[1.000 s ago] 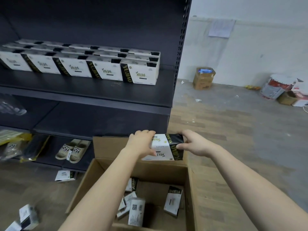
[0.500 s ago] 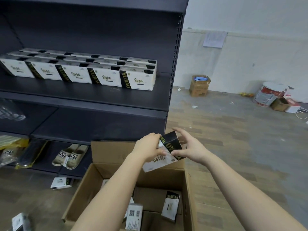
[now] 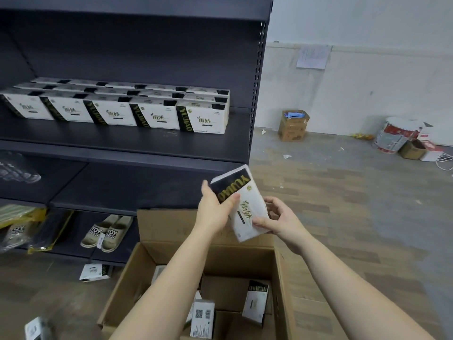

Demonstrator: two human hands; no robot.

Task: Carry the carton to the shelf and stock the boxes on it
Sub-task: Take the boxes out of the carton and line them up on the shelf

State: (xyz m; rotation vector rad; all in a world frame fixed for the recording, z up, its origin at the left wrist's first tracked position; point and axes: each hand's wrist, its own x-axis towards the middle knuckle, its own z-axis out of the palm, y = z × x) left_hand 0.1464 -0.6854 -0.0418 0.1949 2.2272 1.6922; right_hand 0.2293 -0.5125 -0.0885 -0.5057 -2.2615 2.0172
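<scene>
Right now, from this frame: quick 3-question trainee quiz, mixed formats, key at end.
1. True or false: the left hand and the right hand both grip the held box.
2. Multiple choice: the slippers sit A) on the floor, B) on the bottom shelf, C) against the far wall.
3. Short answer: which word is printed on the held box's black band?
Key: 1 true; 2 B; 3 YUJIAO.

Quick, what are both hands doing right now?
Left hand: grips the black end of the white box.
Right hand: pinches the same box's lower end.
</scene>
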